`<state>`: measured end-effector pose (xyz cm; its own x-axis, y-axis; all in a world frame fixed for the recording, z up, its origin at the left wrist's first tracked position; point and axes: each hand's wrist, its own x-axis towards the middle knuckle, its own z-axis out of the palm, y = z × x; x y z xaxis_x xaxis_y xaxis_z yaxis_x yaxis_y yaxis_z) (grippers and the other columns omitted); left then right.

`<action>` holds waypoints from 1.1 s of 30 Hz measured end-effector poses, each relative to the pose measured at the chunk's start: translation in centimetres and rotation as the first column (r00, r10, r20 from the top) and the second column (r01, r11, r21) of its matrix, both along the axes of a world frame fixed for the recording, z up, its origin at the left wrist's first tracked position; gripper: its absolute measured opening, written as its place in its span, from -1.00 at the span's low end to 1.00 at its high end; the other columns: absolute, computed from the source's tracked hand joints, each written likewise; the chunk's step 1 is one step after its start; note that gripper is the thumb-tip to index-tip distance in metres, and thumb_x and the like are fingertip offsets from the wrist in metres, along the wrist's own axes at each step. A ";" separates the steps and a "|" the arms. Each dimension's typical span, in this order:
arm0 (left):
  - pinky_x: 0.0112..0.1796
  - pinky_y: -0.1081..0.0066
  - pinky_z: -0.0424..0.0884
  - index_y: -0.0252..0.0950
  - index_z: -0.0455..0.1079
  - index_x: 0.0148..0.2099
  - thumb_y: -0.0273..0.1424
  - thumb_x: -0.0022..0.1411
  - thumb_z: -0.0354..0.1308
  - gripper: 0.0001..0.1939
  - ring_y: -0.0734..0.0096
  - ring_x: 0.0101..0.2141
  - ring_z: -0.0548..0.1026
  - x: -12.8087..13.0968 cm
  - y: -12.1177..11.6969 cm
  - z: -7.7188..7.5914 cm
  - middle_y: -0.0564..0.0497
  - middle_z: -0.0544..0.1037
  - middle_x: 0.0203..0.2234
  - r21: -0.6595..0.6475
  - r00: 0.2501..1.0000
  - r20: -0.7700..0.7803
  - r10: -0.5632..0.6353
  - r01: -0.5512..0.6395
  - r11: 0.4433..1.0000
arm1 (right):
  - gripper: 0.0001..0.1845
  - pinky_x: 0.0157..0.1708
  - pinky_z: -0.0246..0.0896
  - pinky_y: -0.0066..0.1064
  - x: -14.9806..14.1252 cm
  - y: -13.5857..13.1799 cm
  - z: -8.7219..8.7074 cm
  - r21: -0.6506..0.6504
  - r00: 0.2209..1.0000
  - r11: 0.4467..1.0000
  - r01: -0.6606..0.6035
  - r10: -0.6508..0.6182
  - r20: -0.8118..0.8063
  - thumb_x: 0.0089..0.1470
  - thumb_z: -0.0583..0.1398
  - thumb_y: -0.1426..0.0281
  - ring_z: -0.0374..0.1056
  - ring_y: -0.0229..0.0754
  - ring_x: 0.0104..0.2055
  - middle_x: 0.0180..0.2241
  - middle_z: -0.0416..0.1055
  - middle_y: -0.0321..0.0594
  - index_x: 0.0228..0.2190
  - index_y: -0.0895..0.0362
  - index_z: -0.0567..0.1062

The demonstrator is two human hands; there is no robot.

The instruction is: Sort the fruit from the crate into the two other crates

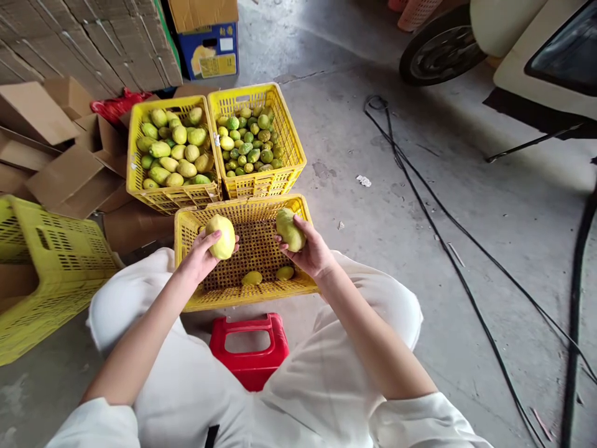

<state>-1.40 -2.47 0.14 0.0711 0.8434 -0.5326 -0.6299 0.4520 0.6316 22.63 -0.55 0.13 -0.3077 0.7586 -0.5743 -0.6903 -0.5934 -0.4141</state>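
My left hand [202, 252] is closed round a large yellow lemon [221, 237], held above the left part of a yellow plastic crate [242, 301]. Over the crate's right side, my right hand [310, 250] grips a greener, lumpier lemon [290, 230]. Low in that crate lie two small lemons, one near the middle [252, 278] and one further right [285, 272]. A bit of yellow also shows behind my left hand, mostly hidden.
Two yellow crates stand beyond: the left [132, 149] holds large yellow-green lemons, the right [291, 134] smaller greener ones. A red plastic stool [252, 373] sits between my legs. Cardboard [77, 180] and a tipped crate [60, 261] lie left; black cables [433, 221] cross the floor right.
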 end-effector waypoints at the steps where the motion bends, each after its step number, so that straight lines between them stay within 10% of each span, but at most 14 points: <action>1: -0.01 0.05 0.63 -0.26 0.47 -0.06 -0.42 -0.05 0.51 -0.52 -0.05 -0.01 0.64 0.0 -0.1 0.2 -0.10 0.65 -0.21 0.006 1.000 0.005 -0.006 0.006 1.000 | -0.85 -0.59 0.44 -0.56 0.0 0.0 0.2 0.001 1.000 1.000 -0.012 0.012 -0.010 0.22 0.22 0.30 0.49 -0.26 -0.43 -0.35 0.59 -0.26 -0.20 0.09 0.51; 9: -0.39 0.26 0.65 -0.34 0.47 -0.03 -0.21 0.42 0.06 -0.68 0.09 -0.25 0.68 0.1 0.5 1.9 -0.22 0.66 -0.22 -0.084 0.995 0.103 -0.005 0.013 0.996 | -0.71 -0.21 0.62 -0.13 0.3 -0.2 1.1 0.247 0.999 0.969 0.031 -0.023 -0.035 0.13 0.23 0.28 0.59 0.02 -0.08 -0.12 0.63 -0.15 -0.10 0.07 0.49; 16: -0.58 0.53 0.48 -0.32 0.47 -0.13 -0.24 -0.03 0.51 -0.53 0.41 -0.47 0.57 0.0 0.6 -0.2 -0.01 0.59 -0.34 0.028 0.997 0.070 -0.016 0.014 0.999 | -0.73 -0.66 0.30 -0.58 -1.1 -0.8 -0.4 0.094 0.992 0.995 -0.035 0.046 -0.117 0.09 0.32 0.34 0.46 -0.28 -0.49 -0.38 0.56 -0.36 -0.15 0.06 0.45; 25: -0.46 0.36 0.56 -0.31 0.52 -0.06 0.01 0.16 0.31 -0.49 0.23 -0.34 0.62 -0.5 0.6 1.7 -0.12 0.64 -0.21 0.074 0.998 0.068 0.011 -0.016 0.997 | -0.62 -0.23 0.59 -0.18 0.4 -0.3 1.1 0.237 0.989 0.971 0.042 -0.007 -0.146 0.06 0.23 0.33 0.58 -0.02 -0.17 -0.16 0.61 -0.16 -0.05 0.07 0.43; 33: -0.57 0.50 0.44 -0.28 0.50 -0.22 -0.12 -0.13 0.54 -0.50 0.40 -0.47 0.54 0.5 -0.1 0.3 0.00 0.59 -0.34 0.141 1.000 0.016 0.011 -0.013 0.990 | -0.57 -0.70 0.27 -0.55 -1.7 -1.4 0.2 0.300 0.984 0.944 -0.136 0.165 -0.074 0.07 0.35 0.20 0.42 -0.26 -0.51 -0.32 0.51 -0.35 -0.08 -0.01 0.36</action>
